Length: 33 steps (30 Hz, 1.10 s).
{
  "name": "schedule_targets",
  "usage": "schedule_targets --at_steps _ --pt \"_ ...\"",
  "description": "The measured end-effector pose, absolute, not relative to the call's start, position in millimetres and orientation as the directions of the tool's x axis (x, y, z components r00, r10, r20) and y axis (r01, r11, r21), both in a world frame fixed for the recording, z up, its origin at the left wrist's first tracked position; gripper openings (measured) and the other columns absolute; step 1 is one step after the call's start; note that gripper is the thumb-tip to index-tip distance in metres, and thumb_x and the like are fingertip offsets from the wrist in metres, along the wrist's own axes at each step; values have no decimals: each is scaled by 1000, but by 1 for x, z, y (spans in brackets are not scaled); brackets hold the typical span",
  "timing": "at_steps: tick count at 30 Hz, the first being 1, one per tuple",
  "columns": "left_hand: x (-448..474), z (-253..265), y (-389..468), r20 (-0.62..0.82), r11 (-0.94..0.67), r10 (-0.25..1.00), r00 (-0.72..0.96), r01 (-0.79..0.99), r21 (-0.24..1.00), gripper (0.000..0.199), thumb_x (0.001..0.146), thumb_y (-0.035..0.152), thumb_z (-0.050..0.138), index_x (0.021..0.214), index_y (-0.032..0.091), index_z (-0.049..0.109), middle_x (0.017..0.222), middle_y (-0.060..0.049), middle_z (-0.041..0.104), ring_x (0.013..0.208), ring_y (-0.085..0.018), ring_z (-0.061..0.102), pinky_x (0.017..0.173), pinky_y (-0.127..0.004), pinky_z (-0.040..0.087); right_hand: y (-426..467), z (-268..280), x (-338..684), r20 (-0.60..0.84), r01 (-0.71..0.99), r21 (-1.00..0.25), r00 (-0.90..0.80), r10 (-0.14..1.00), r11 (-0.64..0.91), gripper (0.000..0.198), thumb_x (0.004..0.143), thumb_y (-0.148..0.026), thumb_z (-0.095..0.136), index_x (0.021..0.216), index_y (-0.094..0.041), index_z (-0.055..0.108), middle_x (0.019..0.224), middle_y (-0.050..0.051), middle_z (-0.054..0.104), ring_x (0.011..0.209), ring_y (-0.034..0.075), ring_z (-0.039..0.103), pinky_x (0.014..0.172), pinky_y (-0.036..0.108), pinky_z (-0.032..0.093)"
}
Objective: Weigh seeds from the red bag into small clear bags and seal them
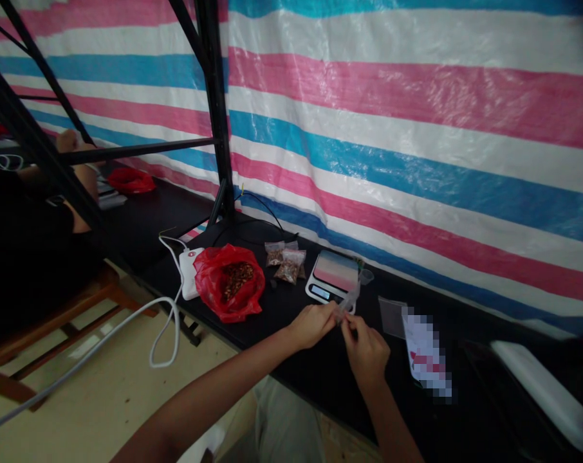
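Both of my hands pinch a small clear plastic bag (350, 298) between them, just in front of the digital scale. My left hand (313, 325) has closed fingers on its left side, and my right hand (367, 347) grips its lower edge. What the bag contains, if anything, is too small to tell. Behind it sits the white kitchen scale (315, 294), its display lit. Left of the scale lie several small zip bags (288, 269) filled with brown grains or seeds. A red plastic bag (213, 276), open at the top, holds more of the brown pieces.
A white power bank (189, 275) with a white cable stands beside the red bag. To the right lie flat clear bags (392, 316), a blurred-out white item (426, 354) and a long white object (545, 392). A black metal frame (219, 128) rises at the back; another person (35, 212) sits left.
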<state>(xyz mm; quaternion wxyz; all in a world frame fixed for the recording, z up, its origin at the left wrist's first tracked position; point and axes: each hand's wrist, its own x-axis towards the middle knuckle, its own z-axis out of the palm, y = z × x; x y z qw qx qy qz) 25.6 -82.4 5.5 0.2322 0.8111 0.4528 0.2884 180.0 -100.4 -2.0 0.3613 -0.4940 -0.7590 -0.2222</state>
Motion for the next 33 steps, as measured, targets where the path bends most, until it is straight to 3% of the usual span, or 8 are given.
schedule_targets --at_steps 3,6,10,15,20,25,30,33 --pt "23 7 -82 368 -444 894 256 619 648 16 86 23 36 98 18 45 98 -7 56 95 -18 54 81 -31 45 -100 -1 180 769 961 -62 -125 627 268 25 81 -28 52 58 -20 54 45 -2 53 43 12 49 52 26 33" --pt "20 5 -81 551 -521 814 183 648 555 30 81 21 41 111 15 41 127 -15 40 122 -22 36 98 -40 36 -98 -2 177 719 939 -177 -82 690 296 23 82 -28 49 60 -20 51 48 -2 53 46 12 50 51 24 34" --pt "16 9 -83 579 -691 689 435 636 344 45 75 9 39 120 15 38 134 -12 38 132 -22 21 108 -47 20 -95 -6 173 642 881 -321 -67 764 347 15 83 -29 47 86 -18 56 67 0 64 49 11 55 50 22 38" --pt "13 18 -86 497 -778 626 601 529 340 48 75 12 39 122 15 39 132 -10 44 131 -19 27 110 -44 14 -93 -2 175 549 703 -599 11 836 384 17 81 -32 50 88 -19 57 74 3 66 52 13 60 52 22 46" --pt "13 15 -85 552 -771 621 556 561 302 59 79 45 47 128 13 35 126 -13 49 124 -22 36 110 -48 11 -87 3 177 316 345 -895 47 948 281 20 75 -35 58 82 -17 57 63 2 64 45 13 57 44 24 47" --pt "8 18 -80 542 -736 644 541 631 245 59 82 50 45 130 18 35 119 -10 55 115 -20 46 109 -44 15 -82 3 177 238 214 -949 2 971 232 24 70 -38 62 80 -16 60 61 3 64 49 15 58 44 25 47" --pt "3 18 -77 548 -743 648 529 596 303 58 78 55 48 122 18 44 107 -8 57 105 -20 50 105 -42 25 -81 0 176 227 262 -936 -56 972 234 27 70 -41 60 80 -16 61 67 5 66 58 17 61 50 26 48" --pt "5 15 -76 513 -726 679 525 587 359 57 78 57 47 119 17 45 105 -9 55 99 -20 52 91 -36 39 -81 -2 177 246 333 -906 -83 966 260 26 73 -40 56 84 -17 61 73 6 67 62 18 62 53 27 48"
